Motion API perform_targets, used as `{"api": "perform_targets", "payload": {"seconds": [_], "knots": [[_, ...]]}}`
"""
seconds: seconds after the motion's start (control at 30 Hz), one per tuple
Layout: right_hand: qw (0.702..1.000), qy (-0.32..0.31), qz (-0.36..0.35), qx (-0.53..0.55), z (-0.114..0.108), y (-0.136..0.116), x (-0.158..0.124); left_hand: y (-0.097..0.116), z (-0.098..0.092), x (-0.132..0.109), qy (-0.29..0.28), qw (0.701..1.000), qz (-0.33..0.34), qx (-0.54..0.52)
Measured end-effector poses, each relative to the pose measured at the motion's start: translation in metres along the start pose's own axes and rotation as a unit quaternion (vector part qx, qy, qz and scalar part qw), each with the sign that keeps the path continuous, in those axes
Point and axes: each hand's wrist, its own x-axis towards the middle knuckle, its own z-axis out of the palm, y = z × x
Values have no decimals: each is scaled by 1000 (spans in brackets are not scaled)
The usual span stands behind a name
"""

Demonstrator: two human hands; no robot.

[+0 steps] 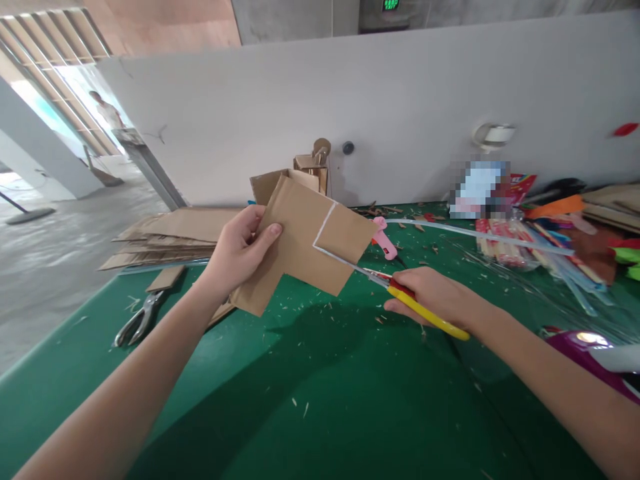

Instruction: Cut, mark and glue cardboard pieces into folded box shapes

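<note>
My left hand [245, 250] grips a piece of brown cardboard [300, 233] by its left edge, thumb on top, and holds it tilted above the table. A white right-angled line is drawn on the cardboard, and a notch shows in its lower edge. My right hand [430, 293] is closed around scissors [425, 313] with yellow and red handles. Their blades meet the right edge of the cardboard where the white line ends. How far the blades are parted is hard to make out.
Green table [320, 400] with cardboard scraps. A second pair of scissors [143, 317] and stacked cardboard [175, 233] lie left. Behind are a cardboard structure [310, 177] and a pink glue gun [384, 239]. Wrapped sticks [510, 247] and a purple object [585, 357] are at right.
</note>
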Motion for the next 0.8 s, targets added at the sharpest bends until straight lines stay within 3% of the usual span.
{"api": "perform_targets", "payload": {"seconds": [0.57, 0.8], "knots": [[999, 11, 38, -8, 3, -2, 1, 1, -4, 2, 5, 1000, 4, 4], [995, -60, 45, 65, -2, -11, 1, -2, -13, 4, -11, 999, 27, 25]]}}
